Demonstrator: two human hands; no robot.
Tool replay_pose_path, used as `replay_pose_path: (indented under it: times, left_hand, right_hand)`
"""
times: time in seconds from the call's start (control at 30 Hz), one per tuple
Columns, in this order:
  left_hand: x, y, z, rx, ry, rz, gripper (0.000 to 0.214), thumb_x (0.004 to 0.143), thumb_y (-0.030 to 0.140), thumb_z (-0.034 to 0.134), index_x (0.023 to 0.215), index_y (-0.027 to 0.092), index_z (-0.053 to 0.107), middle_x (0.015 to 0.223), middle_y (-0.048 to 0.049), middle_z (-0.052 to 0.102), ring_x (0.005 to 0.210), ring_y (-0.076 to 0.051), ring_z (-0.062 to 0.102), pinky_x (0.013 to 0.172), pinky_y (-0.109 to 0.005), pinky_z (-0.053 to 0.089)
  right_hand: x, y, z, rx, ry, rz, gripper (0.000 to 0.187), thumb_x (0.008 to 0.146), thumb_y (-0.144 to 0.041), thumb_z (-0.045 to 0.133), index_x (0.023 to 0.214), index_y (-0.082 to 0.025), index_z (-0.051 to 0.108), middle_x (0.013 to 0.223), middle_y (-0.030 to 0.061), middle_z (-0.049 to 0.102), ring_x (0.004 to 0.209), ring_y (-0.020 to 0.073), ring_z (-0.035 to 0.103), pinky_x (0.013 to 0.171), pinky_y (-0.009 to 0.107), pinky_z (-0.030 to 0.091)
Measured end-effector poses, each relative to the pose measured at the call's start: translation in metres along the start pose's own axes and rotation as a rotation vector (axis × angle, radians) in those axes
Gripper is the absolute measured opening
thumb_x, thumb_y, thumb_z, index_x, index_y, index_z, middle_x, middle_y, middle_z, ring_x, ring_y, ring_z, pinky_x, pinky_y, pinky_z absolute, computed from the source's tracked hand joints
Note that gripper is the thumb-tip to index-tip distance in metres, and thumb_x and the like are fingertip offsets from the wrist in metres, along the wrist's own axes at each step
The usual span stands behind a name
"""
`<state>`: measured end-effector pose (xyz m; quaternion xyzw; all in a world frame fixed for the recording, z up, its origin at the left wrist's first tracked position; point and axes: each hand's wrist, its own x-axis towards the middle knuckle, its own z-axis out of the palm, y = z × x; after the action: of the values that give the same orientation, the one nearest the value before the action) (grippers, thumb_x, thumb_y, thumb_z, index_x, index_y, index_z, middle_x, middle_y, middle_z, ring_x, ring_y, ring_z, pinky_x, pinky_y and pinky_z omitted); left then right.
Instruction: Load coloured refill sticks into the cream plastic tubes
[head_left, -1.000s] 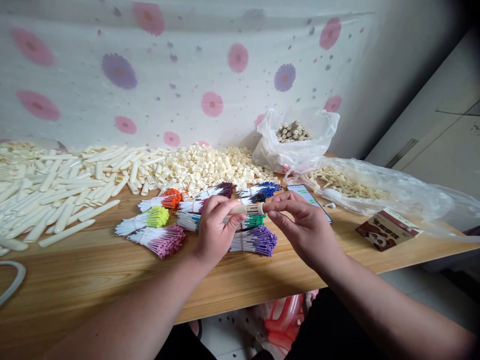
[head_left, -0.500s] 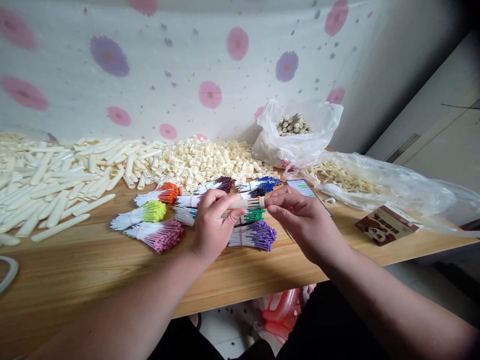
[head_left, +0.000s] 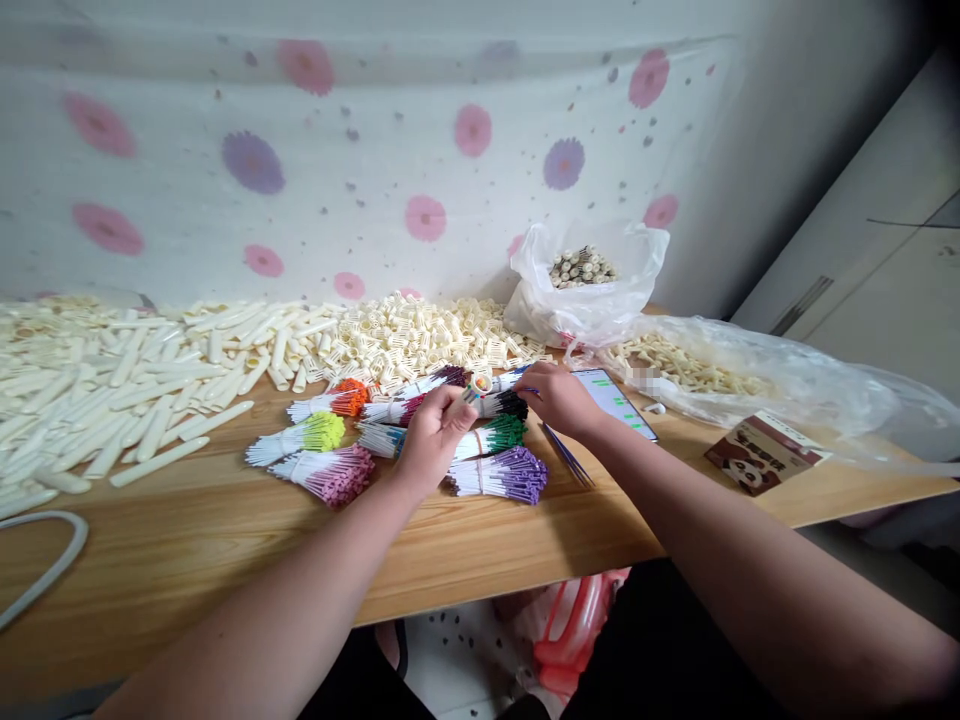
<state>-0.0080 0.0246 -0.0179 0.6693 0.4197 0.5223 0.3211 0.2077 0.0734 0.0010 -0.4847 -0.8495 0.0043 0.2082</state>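
Note:
My left hand (head_left: pixel 433 440) is closed around a cream pen barrel (head_left: pixel 481 384), its round end turned toward me with coloured tips showing inside. Just to the right, my right hand (head_left: pixel 561 398) pinches a thin dark blue pen refill (head_left: pixel 528 389). A few loose dark refills (head_left: pixel 568 455) lie on the wood below that hand. Around and under my hands are banded bundles of white refills with coloured ends, among them a purple bundle (head_left: pixel 504 474), a green bundle (head_left: pixel 491 437), a pink bundle (head_left: pixel 330 472), a yellow bundle (head_left: pixel 300 437) and an orange bundle (head_left: pixel 334 399).
Cream pen barrels (head_left: pixel 157 385) and slotted cream pieces (head_left: pixel 427 330) are heaped along the back. A plastic bag (head_left: pixel 544 300) of pen parts stands behind a phone (head_left: pixel 616 402). Rightward lie another clear bag (head_left: pixel 795 370) and a small box (head_left: pixel 765 455). A white cable (head_left: pixel 75 540) curves at left.
My hands have moved apart. The barrel in my left hand has turned its end toward me, and my right hand has left it and now pinches a dark blue refill.

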Motion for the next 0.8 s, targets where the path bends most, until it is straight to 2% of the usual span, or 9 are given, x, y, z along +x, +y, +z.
replay_pose_path:
  times: [0.07, 0.17, 0.3, 0.4, 0.6, 0.8]
  left_hand:
    - [0.000, 0.000, 0.000, 0.074, 0.018, -0.013, 0.028, 0.079, 0.044, 0.061, 0.074, 0.017, 0.057, 0.065, 0.0031, 0.051, 0.061, -0.011, 0.044, 0.059, -0.023, 0.035]
    - [0.005, 0.000, 0.000, 0.200, 0.038, -0.038, 0.023, 0.082, 0.037, 0.056, 0.071, 0.016, 0.059, 0.062, 0.0029, 0.053, 0.059, -0.012, 0.047, 0.058, -0.024, 0.036]
    - [0.018, 0.000, 0.003, 0.424, -0.151, -0.004, 0.016, 0.081, 0.029, 0.056, 0.074, 0.017, 0.063, 0.072, -0.0003, 0.061, 0.068, -0.014, 0.053, 0.063, -0.024, 0.038]
    - [0.031, -0.004, 0.011, 0.533, -0.246, 0.015, 0.014, 0.077, 0.021, 0.058, 0.065, 0.016, 0.062, 0.069, -0.0006, 0.061, 0.066, -0.014, 0.052, 0.061, -0.024, 0.035]
    - [0.045, -0.015, 0.020, 0.653, -0.236, -0.027, 0.018, 0.078, 0.019, 0.051, 0.064, 0.016, 0.063, 0.058, -0.0002, 0.058, 0.056, -0.014, 0.048, 0.054, -0.024, 0.029]
    - [0.037, -0.008, 0.021, 0.744, -0.288, -0.012, 0.020, 0.075, 0.014, 0.049, 0.061, 0.016, 0.063, 0.060, 0.0005, 0.058, 0.059, -0.014, 0.048, 0.056, -0.024, 0.027]
  right_hand:
    - [0.006, -0.001, 0.006, -0.042, -0.035, -0.002, 0.019, 0.086, -0.019, 0.052, 0.091, -0.018, 0.070, 0.095, 0.0075, 0.065, 0.092, 0.0183, 0.058, 0.078, 0.027, 0.042]
    - [0.012, -0.002, 0.011, -0.116, -0.106, -0.030, 0.016, 0.084, -0.025, 0.056, 0.090, -0.021, 0.070, 0.096, 0.0065, 0.065, 0.091, 0.0197, 0.059, 0.072, 0.025, 0.041]
    - [0.013, -0.004, 0.012, -0.199, -0.162, -0.070, 0.019, 0.086, -0.028, 0.052, 0.088, -0.019, 0.069, 0.098, 0.0079, 0.064, 0.087, 0.0198, 0.061, 0.067, 0.025, 0.040]
    - [0.010, -0.009, 0.012, -0.251, -0.170, -0.063, 0.026, 0.091, -0.027, 0.043, 0.092, -0.018, 0.067, 0.100, 0.0095, 0.064, 0.084, 0.0201, 0.062, 0.065, 0.025, 0.041]
    - [0.009, -0.016, 0.015, -0.317, -0.165, -0.018, 0.029, 0.093, -0.025, 0.036, 0.100, -0.015, 0.063, 0.102, 0.0137, 0.065, 0.091, 0.0235, 0.063, 0.068, 0.027, 0.044]
    - [0.009, -0.019, 0.012, -0.302, -0.187, -0.072, 0.029, 0.093, -0.024, 0.037, 0.100, -0.015, 0.064, 0.107, 0.0146, 0.064, 0.100, 0.0244, 0.060, 0.073, 0.028, 0.045]
